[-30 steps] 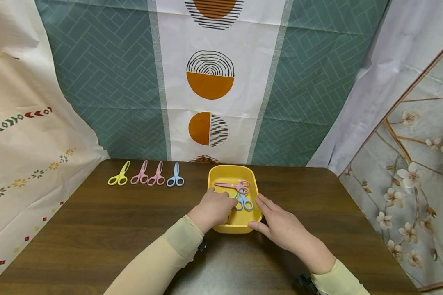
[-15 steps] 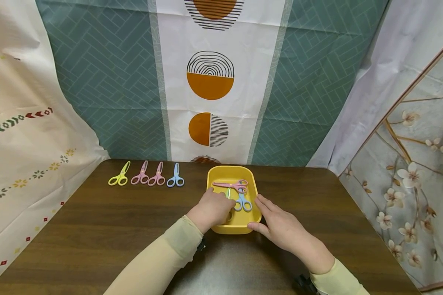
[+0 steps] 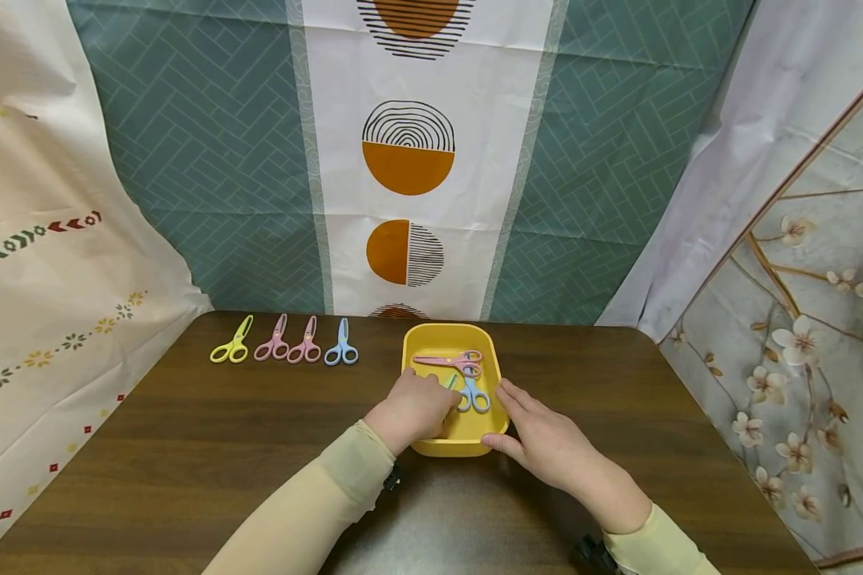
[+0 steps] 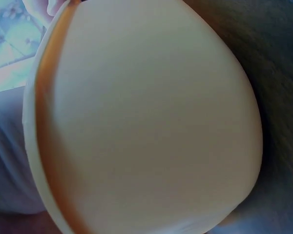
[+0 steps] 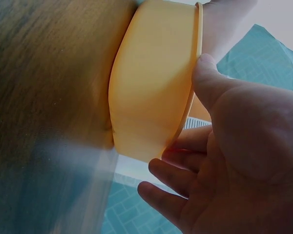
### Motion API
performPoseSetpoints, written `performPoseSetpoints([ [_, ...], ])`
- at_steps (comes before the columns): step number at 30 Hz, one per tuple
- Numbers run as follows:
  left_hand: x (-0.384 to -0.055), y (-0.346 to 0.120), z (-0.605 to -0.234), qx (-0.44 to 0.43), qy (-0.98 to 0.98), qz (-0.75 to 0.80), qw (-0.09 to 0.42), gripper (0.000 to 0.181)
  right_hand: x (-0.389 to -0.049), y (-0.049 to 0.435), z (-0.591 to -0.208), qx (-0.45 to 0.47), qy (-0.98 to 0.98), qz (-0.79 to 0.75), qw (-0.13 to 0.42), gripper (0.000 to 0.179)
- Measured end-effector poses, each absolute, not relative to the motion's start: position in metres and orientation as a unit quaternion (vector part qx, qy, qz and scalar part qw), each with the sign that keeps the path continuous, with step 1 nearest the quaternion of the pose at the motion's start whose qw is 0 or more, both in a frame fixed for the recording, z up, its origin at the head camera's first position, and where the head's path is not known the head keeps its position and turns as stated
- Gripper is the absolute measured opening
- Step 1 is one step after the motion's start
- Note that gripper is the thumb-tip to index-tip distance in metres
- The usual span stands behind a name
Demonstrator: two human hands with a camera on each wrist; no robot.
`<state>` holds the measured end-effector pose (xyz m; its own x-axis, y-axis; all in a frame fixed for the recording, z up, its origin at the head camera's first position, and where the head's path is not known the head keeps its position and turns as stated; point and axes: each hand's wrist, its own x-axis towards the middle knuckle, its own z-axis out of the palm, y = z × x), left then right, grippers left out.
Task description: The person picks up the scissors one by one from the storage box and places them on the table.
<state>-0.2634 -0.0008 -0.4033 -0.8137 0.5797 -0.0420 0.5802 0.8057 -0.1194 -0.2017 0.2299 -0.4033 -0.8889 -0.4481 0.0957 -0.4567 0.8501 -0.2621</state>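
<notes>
Down inside the yellow tray (image 3: 455, 450) with the left hand (image 3: 417, 403), back of it upward, narrowed in a pinch on green scissors (image 3: 450, 382), mostly hidden by the fingers, only a pale blade tip showing past them. At the tray's right side with the right hand (image 3: 546, 443), loosely spread, thumb at the rim and fingers along the outside of the wall, seen closer in the right wrist view. Just beyond the left hand, still within the tray, pink scissors (image 3: 451, 362) laid crosswise, tips to the left, loops to the right. Nearer, beside the left hand, blue scissors (image 3: 469, 390), loops toward the person, blades reaching to the pink loops; over or under, cannot tell. Beneath the tray, a dark brown wood-grain surface (image 3: 187, 447). Left of the tray, near the back edge, a row of four more, loops toward the person and tips away: from the left, yellow scissors (image 3: 234, 345), then two pairs of pink-handled scissors (image 3: 276, 341) close side by side, then blue-handled scissors (image 3: 341, 348). Behind, a teal-and-white hanging (image 3: 216, 160) with orange half-discs; to the left, a cream cloth (image 3: 36, 263); to the right, a blossom-patterned cloth (image 3: 798, 383).
</notes>
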Motion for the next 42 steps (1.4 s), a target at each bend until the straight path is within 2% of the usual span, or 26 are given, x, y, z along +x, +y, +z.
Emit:
performPoseSetpoints([
  [17,-0.26,-0.001,-0.398,0.3,0.952,-0.054,-0.009,0.019,-0.2,0.229,-0.403,0.24,-0.96,0.142,0.017,0.087],
  [31,-0.251,-0.005,-0.383,0.288,0.956,-0.055,-0.008,0.049,-0.2,0.23,-0.404,0.243,-0.96,0.14,0.022,0.085],
  [35,-0.245,-0.01,-0.378,0.285,0.957,-0.042,-0.028,0.051,-0.2,0.23,-0.404,0.242,-0.96,0.136,0.025,0.085],
  [42,-0.235,-0.022,-0.373,0.279,0.957,-0.015,-0.08,0.039,-0.2,0.229,-0.404,0.242,-0.961,0.132,0.031,0.085],
])
